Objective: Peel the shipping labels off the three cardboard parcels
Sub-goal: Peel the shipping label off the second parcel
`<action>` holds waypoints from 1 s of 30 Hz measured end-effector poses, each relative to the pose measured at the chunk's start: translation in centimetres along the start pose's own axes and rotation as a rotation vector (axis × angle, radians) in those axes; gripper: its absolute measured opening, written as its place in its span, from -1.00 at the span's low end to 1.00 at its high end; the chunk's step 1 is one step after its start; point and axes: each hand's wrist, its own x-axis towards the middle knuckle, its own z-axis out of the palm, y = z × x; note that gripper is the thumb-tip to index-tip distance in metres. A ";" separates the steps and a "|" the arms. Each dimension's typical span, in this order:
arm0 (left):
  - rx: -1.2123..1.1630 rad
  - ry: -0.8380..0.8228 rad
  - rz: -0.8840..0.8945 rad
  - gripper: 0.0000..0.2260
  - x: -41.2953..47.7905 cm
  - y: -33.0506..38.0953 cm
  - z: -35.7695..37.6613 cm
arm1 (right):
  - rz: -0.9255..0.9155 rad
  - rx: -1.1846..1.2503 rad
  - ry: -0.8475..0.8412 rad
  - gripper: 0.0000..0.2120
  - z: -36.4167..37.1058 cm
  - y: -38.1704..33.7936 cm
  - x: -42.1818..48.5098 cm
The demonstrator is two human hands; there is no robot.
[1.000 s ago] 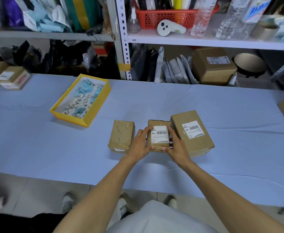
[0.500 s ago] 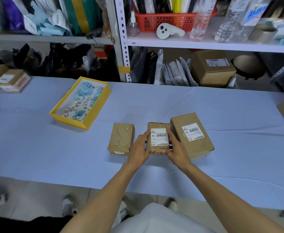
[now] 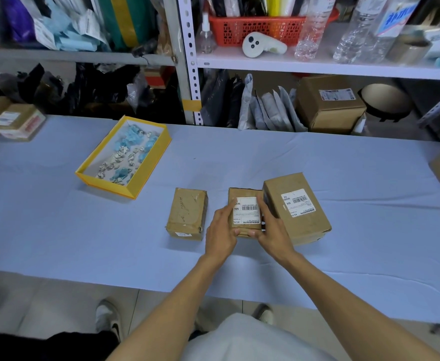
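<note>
Gripping the small brown cardboard middle parcel [image 3: 244, 192] from both sides, the two hands meet just below the centre of the frame. The left hand [image 3: 221, 230] wraps the parcel's left edge, fingers laid up its side and thumb hooked over the near end. The right hand [image 3: 272, 230] clasps the right edge the same way, its thumb just beside the other thumb. A white barcoded shipping label [image 3: 247, 211] lies flat on this parcel's top, between the hands. Whether the parcel rests on the counter or is raised slightly cannot be told.

Left of it in the picture, apart from the left hand, sits a scuffed brown cardboard parcel [image 3: 187, 212] whose top shows plain marked cardboard, with a small white sticker [image 3: 183, 234] on its near face. On the right, close against the middle parcel, lies a larger brown cardboard parcel [image 3: 299, 230] with its own white barcoded label [image 3: 298, 203] stuck flat on top. Under them is the counter covered in pale blue cloth [image 3: 356, 173].

Toward the upper left, a shallow yellow cardboard tray [image 3: 104, 184] holds crumpled blue and white scraps [image 3: 125, 157]. Along the top of the frame, grey metal shelving [image 3: 187, 61] carries a red plastic basket [image 3: 255, 29], clear plastic bottles [image 3: 310, 27] and a white handheld controller [image 3: 261, 45]. A labelled brown cardboard box [image 3: 328, 110] sits below the shelf at upper right.
</note>
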 end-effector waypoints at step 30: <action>-0.444 0.100 -0.218 -0.27 0.3 1.3 0.6 | 0.037 -0.124 -0.005 -0.05 -0.4 -1.0 -0.3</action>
